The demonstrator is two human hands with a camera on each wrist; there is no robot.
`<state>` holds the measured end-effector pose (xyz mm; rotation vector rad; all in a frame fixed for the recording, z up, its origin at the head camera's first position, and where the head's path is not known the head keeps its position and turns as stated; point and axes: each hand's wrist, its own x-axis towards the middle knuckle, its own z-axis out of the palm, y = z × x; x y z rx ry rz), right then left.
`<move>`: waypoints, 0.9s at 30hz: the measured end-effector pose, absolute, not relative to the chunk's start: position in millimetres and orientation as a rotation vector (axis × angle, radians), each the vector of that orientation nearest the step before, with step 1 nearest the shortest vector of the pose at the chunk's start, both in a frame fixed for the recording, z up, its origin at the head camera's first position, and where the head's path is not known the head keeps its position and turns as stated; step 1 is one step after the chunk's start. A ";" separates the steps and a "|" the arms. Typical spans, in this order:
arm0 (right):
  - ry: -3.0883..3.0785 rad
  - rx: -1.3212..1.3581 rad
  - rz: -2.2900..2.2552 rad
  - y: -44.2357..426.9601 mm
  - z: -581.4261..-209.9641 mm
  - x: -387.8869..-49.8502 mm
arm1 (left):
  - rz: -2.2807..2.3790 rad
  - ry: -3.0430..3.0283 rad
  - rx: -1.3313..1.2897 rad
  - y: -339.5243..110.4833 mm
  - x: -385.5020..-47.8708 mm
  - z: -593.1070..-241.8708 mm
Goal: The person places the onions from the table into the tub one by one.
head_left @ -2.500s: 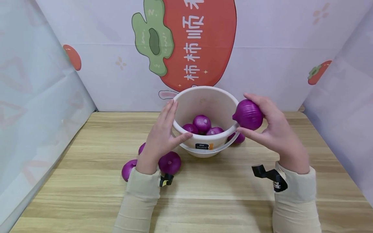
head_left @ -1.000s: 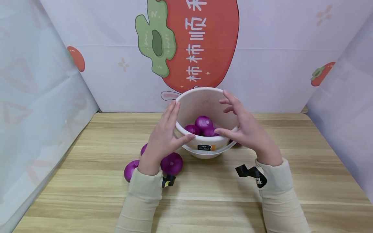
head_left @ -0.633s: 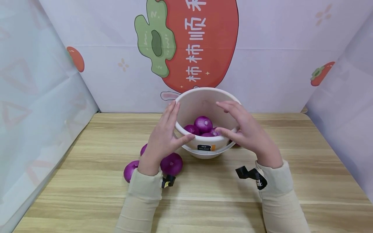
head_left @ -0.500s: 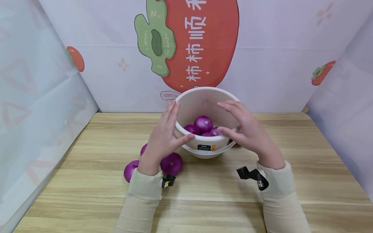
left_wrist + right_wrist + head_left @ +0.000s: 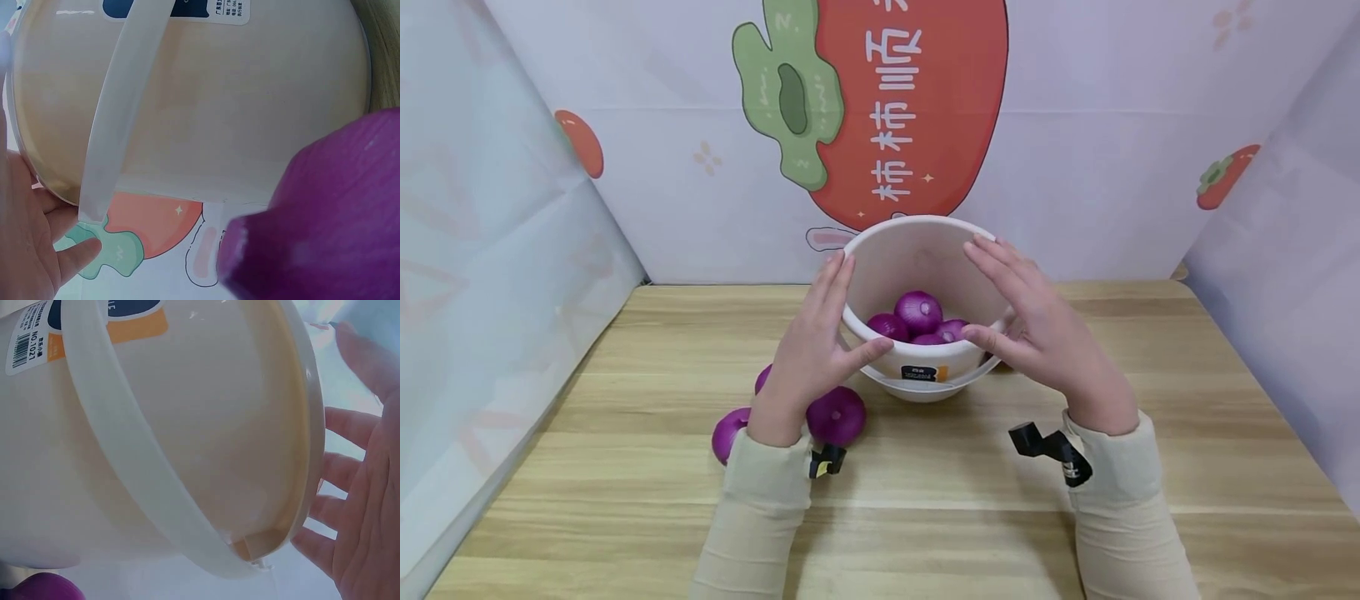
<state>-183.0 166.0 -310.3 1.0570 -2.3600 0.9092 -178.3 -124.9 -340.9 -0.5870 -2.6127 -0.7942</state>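
Observation:
A white bucket stands near the back of the table, its opening towards me. Several purple onions lie inside it. At the bucket's left rim is my left hand, fingers extended along the rim and thumb across the front edge. My right hand spreads at the right rim with nothing in its grasp; in the right wrist view its fingertips are close to the rim. Beside and partly behind my left forearm lie onions on the table. Another onion shows low beside the bucket in the right wrist view.
The bucket's white carrying handle hangs down across its front. Behind the bucket rises a printed cloth backdrop, with pale side walls left and right. The wooden table spreads in front.
My right hand held an onion beside the right rim; it has let that onion go into the bucket and moved left. The left hand has stayed at the rim. The view shifts slightly.

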 end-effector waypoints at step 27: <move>-2.499 0.859 0.883 186.6 -295.0 -172.1 | -0.829 -2.608 -0.589 -126.9 -178.6 -339.7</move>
